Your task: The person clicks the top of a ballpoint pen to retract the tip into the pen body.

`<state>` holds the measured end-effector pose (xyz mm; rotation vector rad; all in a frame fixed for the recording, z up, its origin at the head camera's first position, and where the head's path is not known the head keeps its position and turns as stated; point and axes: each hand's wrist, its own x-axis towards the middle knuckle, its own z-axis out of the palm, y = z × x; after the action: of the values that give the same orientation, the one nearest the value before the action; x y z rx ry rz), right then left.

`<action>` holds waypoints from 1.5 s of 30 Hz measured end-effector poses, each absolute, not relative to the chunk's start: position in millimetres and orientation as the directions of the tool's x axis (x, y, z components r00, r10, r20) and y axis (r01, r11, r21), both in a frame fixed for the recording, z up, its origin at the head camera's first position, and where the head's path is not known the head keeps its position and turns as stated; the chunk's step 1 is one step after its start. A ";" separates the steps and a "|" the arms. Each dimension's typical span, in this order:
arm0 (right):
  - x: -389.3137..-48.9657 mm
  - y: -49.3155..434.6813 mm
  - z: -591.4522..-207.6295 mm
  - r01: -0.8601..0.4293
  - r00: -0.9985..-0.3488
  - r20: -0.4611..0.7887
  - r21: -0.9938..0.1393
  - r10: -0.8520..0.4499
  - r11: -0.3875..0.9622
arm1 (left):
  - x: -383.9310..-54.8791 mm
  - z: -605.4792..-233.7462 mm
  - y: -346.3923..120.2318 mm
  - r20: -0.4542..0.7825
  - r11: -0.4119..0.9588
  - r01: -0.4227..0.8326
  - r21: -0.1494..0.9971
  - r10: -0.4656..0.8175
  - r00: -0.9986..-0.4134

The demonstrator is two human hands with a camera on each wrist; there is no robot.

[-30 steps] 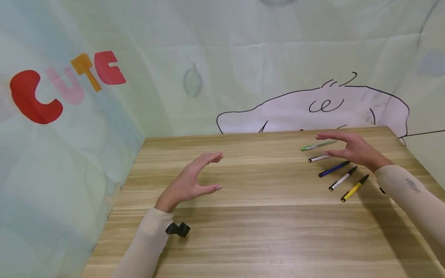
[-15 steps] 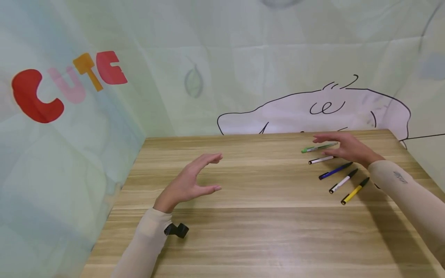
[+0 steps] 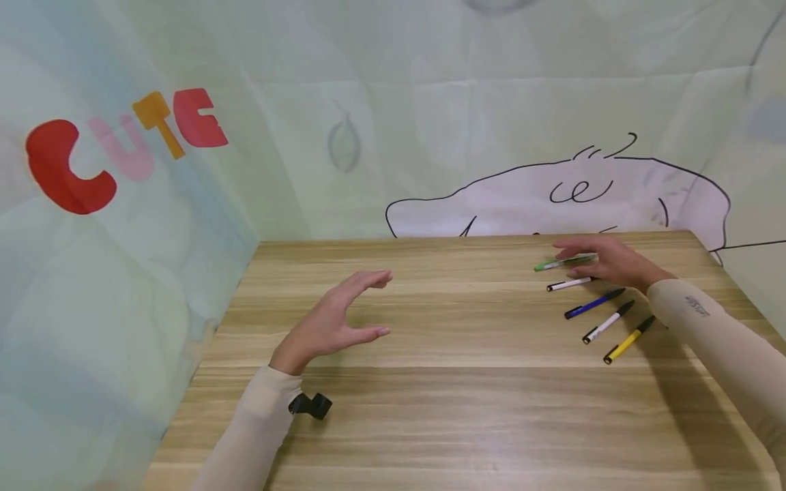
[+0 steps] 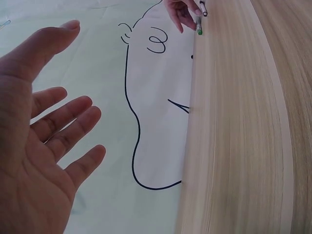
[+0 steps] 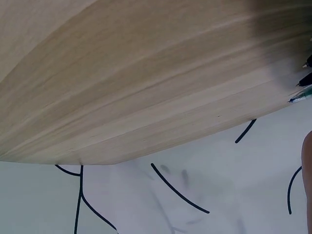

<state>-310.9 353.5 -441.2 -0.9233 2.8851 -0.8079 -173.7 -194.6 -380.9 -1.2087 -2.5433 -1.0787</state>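
We note the right hand (image 3: 617,262), thumb and fingers parted, over the green pen (image 3: 566,261) at right of frame, contact unclear; we would pinch its barrel squarely, clear of the nearest white pen (image 3: 568,284) below, the left hand (image 3: 330,322) empty at centre-left, thumb and fingers apart.

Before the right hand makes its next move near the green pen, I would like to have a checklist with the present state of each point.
1. Right hand is at the green pen: ok, thumb and fingers are on either side of it.
2. Contact with that pen: cannot tell, the head view does not settle it.
3. White pen beside it clear of the hand: cannot tell, one end is hidden.
4. Blue pen and yellow pen outside the grasp: ok, both lie on the table.
5. Left hand free: ok, it holds nothing.
6. Right wrist view shows the grasp: not ok, fingertips are out of frame.
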 end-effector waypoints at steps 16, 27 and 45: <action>-319.2 354.7 -448.4 -0.542 -0.823 0.143 -0.491 -0.550 0.682 | -174.8 -381.9 -193.9 0.386 0.426 0.712 0.558 0.626 -0.677; -322.5 356.5 -451.3 -0.582 -0.804 0.209 -0.463 -0.556 0.668 | -175.4 -383.5 -193.4 0.387 0.419 0.709 0.567 0.624 -0.679; -320.9 353.5 -440.0 -0.611 -0.781 0.215 -0.456 -0.586 0.647 | -175.2 -382.1 -193.8 0.389 0.424 0.712 0.560 0.624 -0.678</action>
<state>-320.9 353.5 -440.0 -1.0526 2.8939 -0.8304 -175.2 -193.8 -382.1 -1.2004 -2.5467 -1.0923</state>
